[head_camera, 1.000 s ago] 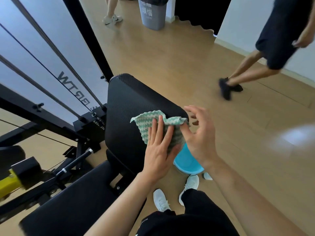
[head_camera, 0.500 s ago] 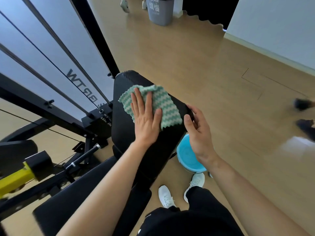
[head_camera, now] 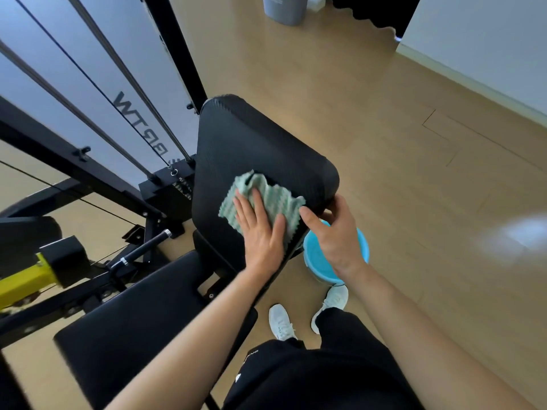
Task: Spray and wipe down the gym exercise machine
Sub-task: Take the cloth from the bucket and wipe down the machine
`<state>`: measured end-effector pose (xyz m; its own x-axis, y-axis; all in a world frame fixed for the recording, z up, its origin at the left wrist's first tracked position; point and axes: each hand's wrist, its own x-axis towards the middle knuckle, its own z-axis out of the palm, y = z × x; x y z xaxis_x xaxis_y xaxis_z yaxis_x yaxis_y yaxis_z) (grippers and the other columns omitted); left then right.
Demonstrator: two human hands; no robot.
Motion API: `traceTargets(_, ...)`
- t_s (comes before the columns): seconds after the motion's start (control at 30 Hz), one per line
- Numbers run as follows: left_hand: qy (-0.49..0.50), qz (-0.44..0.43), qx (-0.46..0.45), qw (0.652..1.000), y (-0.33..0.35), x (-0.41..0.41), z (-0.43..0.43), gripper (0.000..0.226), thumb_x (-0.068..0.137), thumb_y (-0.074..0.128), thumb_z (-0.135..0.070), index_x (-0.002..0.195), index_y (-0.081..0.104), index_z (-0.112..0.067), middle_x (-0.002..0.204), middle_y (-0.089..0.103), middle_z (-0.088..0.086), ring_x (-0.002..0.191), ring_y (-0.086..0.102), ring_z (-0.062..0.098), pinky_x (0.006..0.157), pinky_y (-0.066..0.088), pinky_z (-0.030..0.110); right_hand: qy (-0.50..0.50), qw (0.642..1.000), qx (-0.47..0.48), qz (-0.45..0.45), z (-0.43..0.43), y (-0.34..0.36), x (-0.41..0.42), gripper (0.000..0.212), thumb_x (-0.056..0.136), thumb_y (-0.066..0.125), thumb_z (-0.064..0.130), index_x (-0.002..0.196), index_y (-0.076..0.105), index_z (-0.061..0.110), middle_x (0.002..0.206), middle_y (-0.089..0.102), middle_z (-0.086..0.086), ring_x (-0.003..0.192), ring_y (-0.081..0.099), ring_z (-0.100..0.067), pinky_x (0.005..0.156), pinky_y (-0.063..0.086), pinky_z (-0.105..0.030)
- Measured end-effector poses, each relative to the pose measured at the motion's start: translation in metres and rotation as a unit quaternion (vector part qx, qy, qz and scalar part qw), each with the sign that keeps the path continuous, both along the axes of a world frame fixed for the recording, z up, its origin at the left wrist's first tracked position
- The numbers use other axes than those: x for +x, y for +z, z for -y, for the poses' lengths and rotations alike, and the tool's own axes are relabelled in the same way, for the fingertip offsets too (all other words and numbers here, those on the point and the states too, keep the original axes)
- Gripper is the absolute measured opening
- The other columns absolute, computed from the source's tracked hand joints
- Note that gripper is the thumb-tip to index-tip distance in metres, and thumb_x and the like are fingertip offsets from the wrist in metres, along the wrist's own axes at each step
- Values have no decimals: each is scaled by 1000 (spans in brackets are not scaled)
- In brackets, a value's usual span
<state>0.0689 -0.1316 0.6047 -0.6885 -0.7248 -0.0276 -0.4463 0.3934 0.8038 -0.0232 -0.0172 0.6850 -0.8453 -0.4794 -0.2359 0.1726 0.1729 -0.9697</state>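
The machine's black padded backrest point(head_camera: 254, 143) tilts up in the middle of the view, with its black seat pad point(head_camera: 142, 324) below left. A green-and-white striped cloth point(head_camera: 272, 199) lies bunched on the lower part of the backrest. My left hand point(head_camera: 260, 229) presses flat on the cloth, fingers spread. My right hand point(head_camera: 334, 232) grips the backrest's right edge, thumb on the front and fingers curled behind it.
A blue bucket point(head_camera: 319, 261) stands on the wood floor under my right hand, beside my white shoes point(head_camera: 281, 321). Cables, the black frame point(head_camera: 74, 155) and a yellow part point(head_camera: 20, 282) fill the left. A grey bin point(head_camera: 284, 8) stands at the far top.
My left hand has slid the cloth down the backrest from its upper part to its lower right, and the cloth has bunched. The person walking at right has left the view.
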Motion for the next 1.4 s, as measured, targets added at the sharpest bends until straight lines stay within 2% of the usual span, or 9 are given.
traceTargets(0.2,-7,13,71,997,-24,25,-33,74,104,32,-56,148,-27,-57,166,-36,1,150,-38,14,124,-17,42,26,998,51,7,-3,-25,18,43,89,80,22,125,55,19,112,67,14,97,67,5,78,56,-16)
traceTargets(0.4,212,-44,215,952,5,-10,97,98,84,38,-50,164,-4,-11,173,-1,12,160,1,27,128,-2,33,41,994,101,-2,0,-38,27,44,91,77,33,126,53,23,111,63,21,98,64,4,75,48,-3)
traceTargets(0.5,215,-22,230,949,5,-15,164,99,79,39,-55,165,8,-17,171,16,11,157,17,32,128,15,50,40,993,113,3,4,-43,31,51,91,75,39,133,53,20,121,65,11,110,62,-7,79,49,-4)
traceTargets(0.57,180,-27,190,965,11,-22,166,88,86,33,-47,165,6,-21,173,6,10,159,6,32,129,5,52,40,993,114,11,7,-47,34,52,92,73,40,135,52,21,124,64,10,115,61,-9,82,48,-6)
traceTargets(0.77,114,-41,92,988,-11,-7,52,84,91,28,-42,164,-4,-16,171,-19,12,156,-23,28,122,-17,46,30,994,102,24,12,-58,37,44,93,75,36,128,55,20,116,67,12,113,65,-11,89,52,-17)
traceTargets(0.97,37,12,91,995,-46,29,-64,83,100,26,-54,162,-13,-17,168,-29,5,153,-33,22,126,-16,53,32,995,83,35,7,-64,32,47,88,78,39,126,61,15,116,74,4,108,70,-11,98,56,-35)
traceTargets(1.13,54,-65,164,983,-31,33,-59,64,96,36,-50,151,3,-60,158,-13,-42,155,-22,8,128,-3,56,40,995,83,39,7,-62,31,49,85,77,45,124,62,19,115,74,6,109,70,-11,101,56,-39)
traceTargets(1.27,125,-136,281,942,-6,22,-17,82,86,36,-66,157,5,-40,173,-13,-3,156,-23,16,128,-9,42,48,993,100,29,6,-63,30,62,75,76,63,123,61,26,118,73,10,112,68,-9,103,54,-40)
traceTargets(1.4,158,-124,212,957,18,-2,45,94,81,37,-72,164,9,-36,174,-7,3,157,-20,26,118,-16,41,63,991,115,17,5,-63,29,45,79,77,63,113,59,41,116,71,16,111,66,-5,105,53,-40)
